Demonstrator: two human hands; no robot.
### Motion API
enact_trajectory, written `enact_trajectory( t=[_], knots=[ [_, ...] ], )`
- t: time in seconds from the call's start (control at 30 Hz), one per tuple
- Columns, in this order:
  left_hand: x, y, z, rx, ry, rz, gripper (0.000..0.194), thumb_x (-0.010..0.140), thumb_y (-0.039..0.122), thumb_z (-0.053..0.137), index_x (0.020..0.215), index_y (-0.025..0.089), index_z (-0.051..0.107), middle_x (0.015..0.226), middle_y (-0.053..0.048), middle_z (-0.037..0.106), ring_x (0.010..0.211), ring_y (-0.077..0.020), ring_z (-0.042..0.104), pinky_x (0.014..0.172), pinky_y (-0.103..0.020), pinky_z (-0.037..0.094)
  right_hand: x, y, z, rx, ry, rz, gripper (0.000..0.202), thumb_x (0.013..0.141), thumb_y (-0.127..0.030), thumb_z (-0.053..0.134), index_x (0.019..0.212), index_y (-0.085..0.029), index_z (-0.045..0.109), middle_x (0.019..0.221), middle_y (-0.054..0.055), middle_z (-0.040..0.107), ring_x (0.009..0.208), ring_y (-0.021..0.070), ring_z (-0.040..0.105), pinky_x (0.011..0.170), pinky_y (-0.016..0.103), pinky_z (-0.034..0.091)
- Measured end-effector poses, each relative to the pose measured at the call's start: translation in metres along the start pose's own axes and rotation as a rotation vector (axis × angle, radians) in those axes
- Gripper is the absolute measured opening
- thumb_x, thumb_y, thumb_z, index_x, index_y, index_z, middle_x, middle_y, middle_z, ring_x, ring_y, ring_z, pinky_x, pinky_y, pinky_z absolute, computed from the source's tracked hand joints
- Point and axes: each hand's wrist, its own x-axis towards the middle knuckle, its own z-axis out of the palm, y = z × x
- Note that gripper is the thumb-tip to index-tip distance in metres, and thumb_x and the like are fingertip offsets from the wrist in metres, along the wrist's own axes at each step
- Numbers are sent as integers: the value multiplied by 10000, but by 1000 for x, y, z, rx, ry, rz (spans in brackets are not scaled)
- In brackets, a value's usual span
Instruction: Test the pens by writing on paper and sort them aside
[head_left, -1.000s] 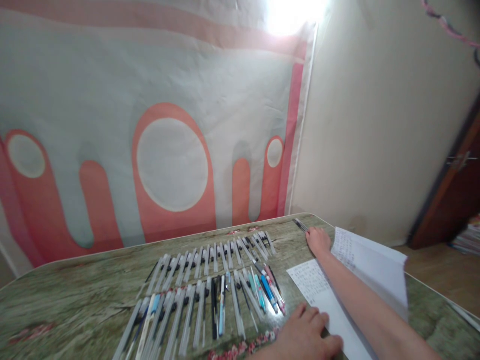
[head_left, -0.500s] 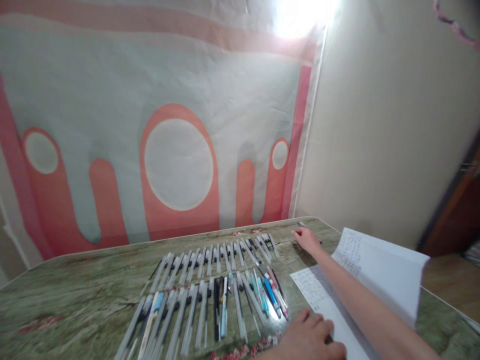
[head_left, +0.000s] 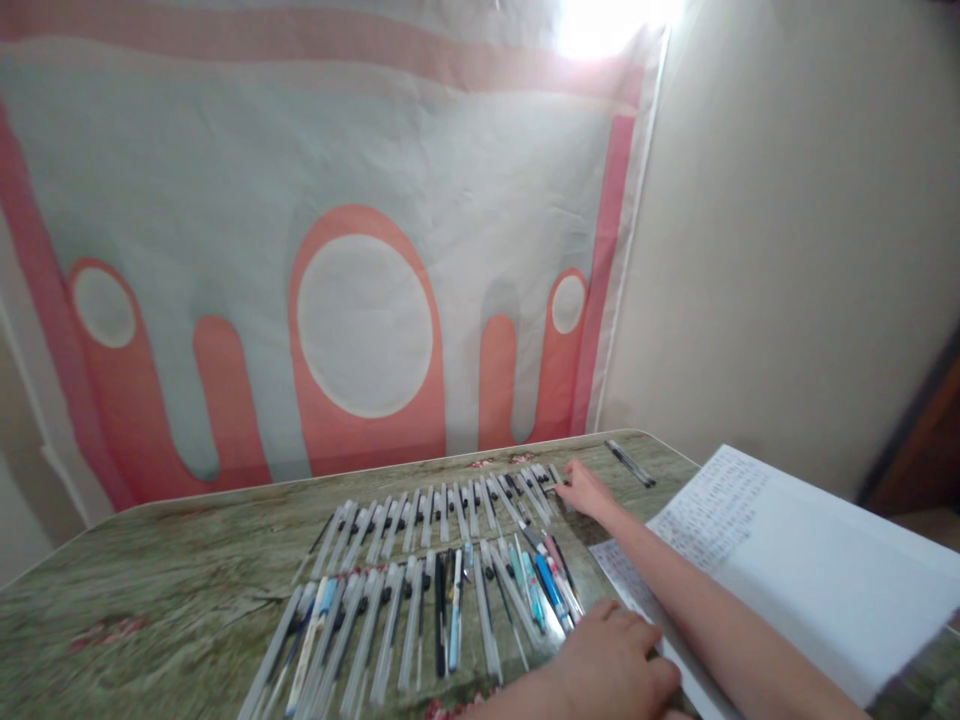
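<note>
The right hand (head_left: 589, 492) has shifted from two loose pens (head_left: 631, 465) to the end of the back row (head_left: 444, 512). On the counter (head_left: 172, 570), two written sheets (head_left: 817, 570) lie nearer than its fingers, the left hand (head_left: 607, 655) perhaps steadying them; leftward, the front row (head_left: 439, 615) makes two, seemingly spaced for separateness; either hand's grip I cannot tell
</note>
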Motion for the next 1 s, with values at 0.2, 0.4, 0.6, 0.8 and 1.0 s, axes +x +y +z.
enact_trajectory(
  t=[0.2, 0.4, 0.6, 0.8, 1.0],
  knots=[
    [-9, -25, -42, -103, 45, -267, 363, 821, 443, 337, 948, 195, 569, 888, -73, 601, 808, -200, 548, 766, -338, 387, -4, 7, -15, -64, -51, 7, 340, 696, -285, 520, 993, -120, 540, 940, 150, 628, 878, 226, 588, 650, 262, 388],
    [-18, -59, -51, -260, 162, -454, 301, 826, 365, 353, 950, 211, 580, 926, -56, 608, 858, -185, 544, 737, -276, 399, -9, 9, -31, -144, -134, 30, 221, 607, -260, 593, 778, -128, 643, 874, 161, 656, 822, 237, 613, 622, 253, 407],
    [-22, -77, -41, -451, 272, -573, 271, 789, 327, 407, 878, 180, 616, 841, -54, 627, 778, -173, 556, 698, -260, 408, -13, 5, -36, -166, -116, 44, 259, 550, -217, 612, 783, -114, 655, 871, 182, 650, 820, 271, 607, 609, 278, 414],
    [-18, -92, -26, -858, 388, -713, 271, 738, 309, 486, 916, 137, 595, 832, -67, 627, 743, -163, 574, 669, -263, 431, -15, 4, -45, -73, -112, 5, 99, 559, -208, 609, 587, -119, 641, 633, 103, 643, 651, 190, 604, 514, 211, 368],
    [-14, -94, -32, -1281, 529, -906, 231, 705, 268, 545, 883, 123, 574, 849, -89, 612, 684, -151, 591, 565, -224, 422, -15, -1, -64, 99, -67, -135, 134, 602, -178, 537, 506, -111, 602, 488, 30, 569, 504, 123, 517, 449, 194, 306]
  ],
)
